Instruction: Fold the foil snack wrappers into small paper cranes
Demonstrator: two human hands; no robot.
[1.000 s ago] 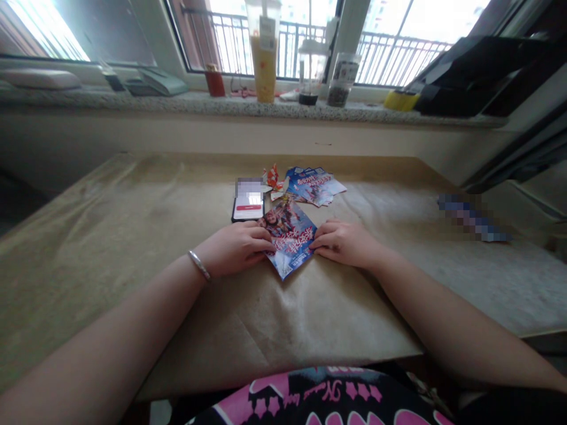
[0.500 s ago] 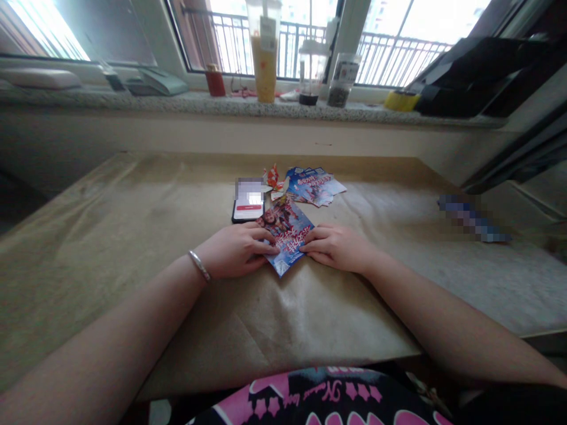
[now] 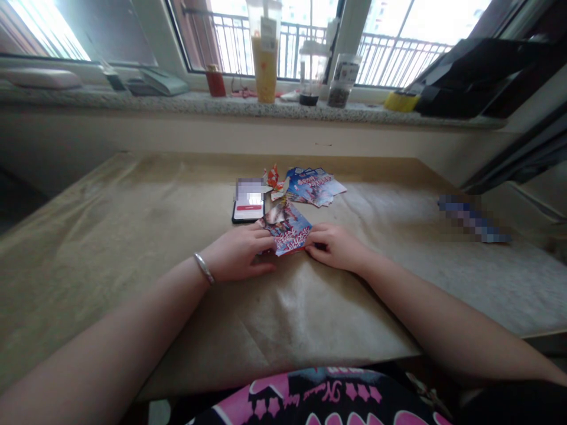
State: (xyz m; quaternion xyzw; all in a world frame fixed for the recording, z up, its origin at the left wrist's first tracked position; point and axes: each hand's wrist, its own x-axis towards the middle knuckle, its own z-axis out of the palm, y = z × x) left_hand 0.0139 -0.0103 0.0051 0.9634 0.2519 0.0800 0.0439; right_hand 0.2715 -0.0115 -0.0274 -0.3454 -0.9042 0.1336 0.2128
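A colourful printed sheet of paper lies on the table between my hands, its near edge turned under and its far part bowed up with a glare. My left hand has its fingers holding the sheet's left side, with the thumb lying lower, off the sheet. At the right edge, my right hand pinches the paper between thumb and fingers. Just beyond stands an orange-and-white folded paper piece. A fanned stack of similar printed sheets lies behind to the right. A phone with a lit screen rests behind my left hand.
A gold-brown cloth covers the table. A blurred blue packet-like item lies at the right. On the stone windowsill stand a tall cup with yellow contents, a red container, yellow tape and a black bag.
The sheet's near corner, which pointed toward me, has been turned under and no longer shows. The far part now bows upward. My left thumb has come off the sheet.
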